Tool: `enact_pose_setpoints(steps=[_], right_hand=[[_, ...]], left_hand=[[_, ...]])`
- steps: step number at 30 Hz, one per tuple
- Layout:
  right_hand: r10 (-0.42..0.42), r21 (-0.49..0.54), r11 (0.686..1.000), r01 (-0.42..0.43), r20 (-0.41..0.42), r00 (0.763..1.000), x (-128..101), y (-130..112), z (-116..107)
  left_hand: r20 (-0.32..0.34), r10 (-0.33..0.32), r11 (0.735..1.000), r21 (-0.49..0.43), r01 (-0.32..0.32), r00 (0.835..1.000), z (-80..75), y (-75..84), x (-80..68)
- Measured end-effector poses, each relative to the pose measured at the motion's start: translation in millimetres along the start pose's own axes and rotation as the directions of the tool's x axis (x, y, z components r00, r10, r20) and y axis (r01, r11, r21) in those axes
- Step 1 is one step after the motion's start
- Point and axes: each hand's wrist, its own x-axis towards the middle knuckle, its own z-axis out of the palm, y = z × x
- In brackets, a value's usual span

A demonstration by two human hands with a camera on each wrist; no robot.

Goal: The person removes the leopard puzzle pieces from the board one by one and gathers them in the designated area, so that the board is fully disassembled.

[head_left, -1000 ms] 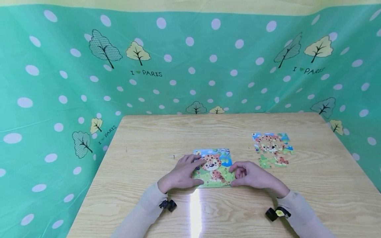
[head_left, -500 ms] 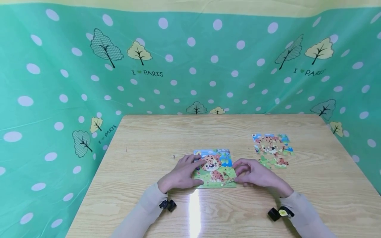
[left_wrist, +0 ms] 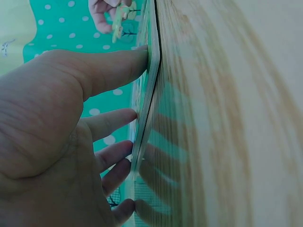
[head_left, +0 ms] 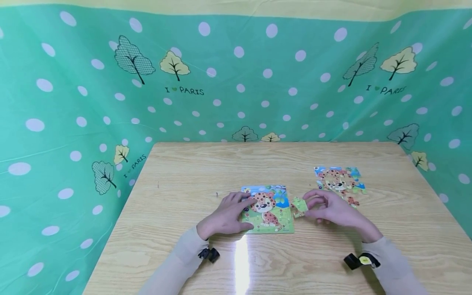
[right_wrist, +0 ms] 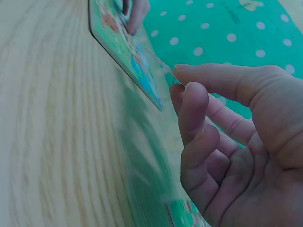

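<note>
A leopard picture puzzle board (head_left: 271,213) lies flat on the wooden table (head_left: 184,176) in the head view. My left hand (head_left: 239,209) rests on the board's left part with straight fingers. In the left wrist view those fingers (left_wrist: 111,122) press on the board (left_wrist: 147,113) while the thumb touches its edge. To the right of the board my right hand (head_left: 312,207) pinches a green puzzle piece (head_left: 299,206) just above the table. In the right wrist view the right hand (right_wrist: 199,109) is curled beside the board (right_wrist: 124,49), and the piece is blurred.
A loose group of matching puzzle pieces (head_left: 339,180) lies at the right of the table, just behind my right hand. Green dotted cloth (head_left: 236,82) walls the table on three sides. Black wrist cameras (head_left: 209,254) sit on both sleeves.
My right hand has moved right off the board's corner, taking a green piece out with it. The left hand has stayed on the board.
</note>
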Motion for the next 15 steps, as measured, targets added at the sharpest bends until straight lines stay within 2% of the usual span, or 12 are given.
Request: enact_pose_setpoints(steps=[6,15], right_hand=[[0.045,0.017,0.999,-0.045,-0.043,0.998,-5.1,9.0,-12.8],[0.069,0.088,0.994,-0.06,-0.101,0.993,-14.9,24.4,-30.2]], left_hand=[[-0.007,0.007,1.0,-0.001,-0.007,1.0,0.9,-0.8,-0.1],[-0.001,0.006,1.0,0.0,-0.006,1.0,0.9,-1.1,0.9]])
